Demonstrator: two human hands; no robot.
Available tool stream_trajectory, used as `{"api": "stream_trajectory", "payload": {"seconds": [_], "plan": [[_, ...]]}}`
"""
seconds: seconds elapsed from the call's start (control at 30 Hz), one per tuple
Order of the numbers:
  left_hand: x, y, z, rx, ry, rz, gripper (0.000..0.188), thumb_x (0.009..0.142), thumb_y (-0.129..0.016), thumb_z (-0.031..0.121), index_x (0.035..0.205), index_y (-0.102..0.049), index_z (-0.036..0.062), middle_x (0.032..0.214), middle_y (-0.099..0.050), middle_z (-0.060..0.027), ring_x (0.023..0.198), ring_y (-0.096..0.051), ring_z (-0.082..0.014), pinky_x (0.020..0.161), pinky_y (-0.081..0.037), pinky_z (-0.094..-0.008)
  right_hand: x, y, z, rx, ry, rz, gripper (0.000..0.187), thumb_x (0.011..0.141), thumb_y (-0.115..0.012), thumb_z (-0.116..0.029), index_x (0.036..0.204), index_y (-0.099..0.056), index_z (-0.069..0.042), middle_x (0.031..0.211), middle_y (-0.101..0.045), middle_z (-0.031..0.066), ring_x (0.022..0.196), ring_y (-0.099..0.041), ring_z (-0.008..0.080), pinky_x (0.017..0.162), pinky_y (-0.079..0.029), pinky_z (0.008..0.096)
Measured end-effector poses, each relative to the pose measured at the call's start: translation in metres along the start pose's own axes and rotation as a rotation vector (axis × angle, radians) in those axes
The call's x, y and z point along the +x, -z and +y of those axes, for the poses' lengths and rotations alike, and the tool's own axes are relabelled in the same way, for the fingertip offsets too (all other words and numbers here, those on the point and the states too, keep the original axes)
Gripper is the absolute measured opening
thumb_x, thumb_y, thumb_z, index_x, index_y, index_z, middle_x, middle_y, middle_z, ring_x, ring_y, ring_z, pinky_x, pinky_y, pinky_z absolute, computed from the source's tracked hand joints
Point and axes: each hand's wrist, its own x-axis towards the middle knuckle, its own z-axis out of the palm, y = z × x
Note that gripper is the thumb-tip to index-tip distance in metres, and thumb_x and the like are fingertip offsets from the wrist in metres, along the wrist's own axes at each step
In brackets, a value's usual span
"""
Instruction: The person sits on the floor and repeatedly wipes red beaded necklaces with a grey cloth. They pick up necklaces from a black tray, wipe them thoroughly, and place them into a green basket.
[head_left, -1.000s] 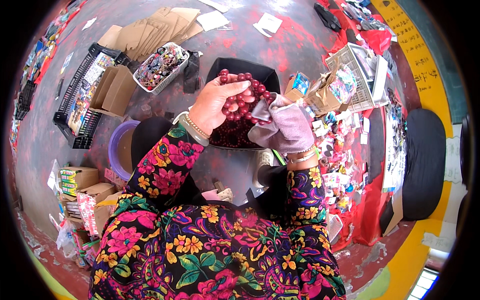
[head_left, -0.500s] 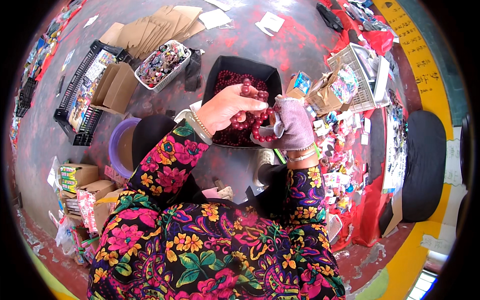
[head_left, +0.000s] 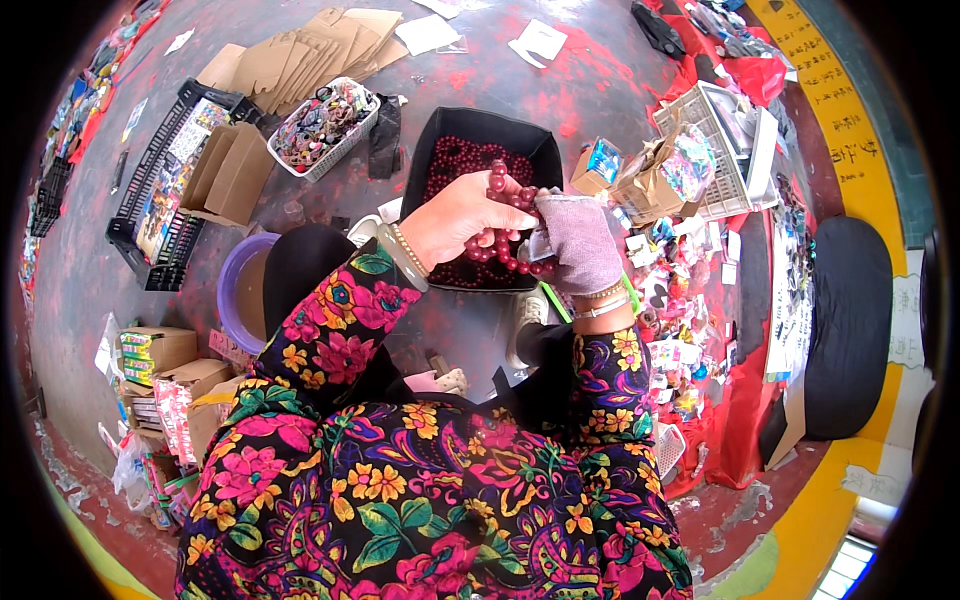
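A strand of dark red round beads [head_left: 498, 182] is held up over a black bin [head_left: 545, 158], which has many more such red beads in it. My bare left hand [head_left: 462, 220] pinches the strand between thumb and fingers, with beads looping above and below the thumb. Close beside it, my right hand [head_left: 580, 238] wears a greyish-mauve glove and is closed at the strand's right side. Its fingertips are partly hidden by the beads and the glove's loose edge.
A white basket of small trinkets [head_left: 373, 117] and a cardboard box [head_left: 243, 178] stand left of the bin. A purple tub [head_left: 232, 310] is near my left knee. On the right are a carton of packets [head_left: 640, 195], a pale crate [head_left: 690, 118] and scattered small goods.
My right hand has turned and drawn closer to my left hand. The bead loop that hung open between them now lies bunched. My left hand has stayed nearly in place.
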Motion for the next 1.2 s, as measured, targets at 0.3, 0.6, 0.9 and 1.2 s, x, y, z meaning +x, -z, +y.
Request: {"api": "stream_trajectory", "payload": {"seconds": [0.3,0.6,0.9,1.2], "plan": [[-0.001,0.004,0.001,-0.333,-0.155,0.114,0.013,0.083,-0.063,0.004,0.096,-0.058,0.0052,0.085,-0.063,-0.0071,0.069,-0.061,-0.0112,0.045,-0.039,-0.0188,0.018,0.02,-0.017,0.41,-0.144,-0.019,0.039,0.053,-0.075,-0.012,0.085,-0.054,-0.005,0.075,-0.057,0.0075,0.067,-0.057,0.0238,0.063,-0.047,0.0299],[0.0,-0.005,0.0,-0.209,0.031,0.074,0.014,0.083,-0.065,0.009,0.094,-0.057,0.0058,0.078,-0.064,-0.0062,0.052,-0.052,-0.007,0.042,-0.035,-0.0185,0.012,0.014,0.003,0.078,-0.211,-0.151,0.045,0.042,-0.073,-0.01,0.082,-0.054,-0.008,0.077,-0.056,0.0125,0.075,-0.058,0.0356,0.063,-0.046,0.0404],[0.005,0.008,-0.009,-0.117,-0.04,0.016,0.014,0.081,-0.063,0.005,0.094,-0.057,0.0037,0.081,-0.062,-0.0055,0.059,-0.054,-0.0074,0.046,-0.037,-0.0179,0.013,0.013,-0.009,0.472,-0.566,-0.187,0.05,0.048,-0.077,-0.015,0.093,-0.056,-0.005,0.086,-0.06,0.0117,0.081,-0.061,0.0295,0.072,-0.049,0.0346],[0.004,0.001,-0.007,-0.203,-0.022,0.061,0.014,0.082,-0.063,0.007,0.095,-0.058,0.0044,0.083,-0.063,-0.0055,0.063,-0.056,-0.0082,0.047,-0.039,-0.0185,0.0,0.0,0.017,0.116,-0.023,-0.151,0.055,0.046,-0.067,-0.008,0.1,-0.056,-0.008,0.088,-0.06,0.0122,0.085,-0.059,0.0327,0.07,-0.049,0.0382]]}}
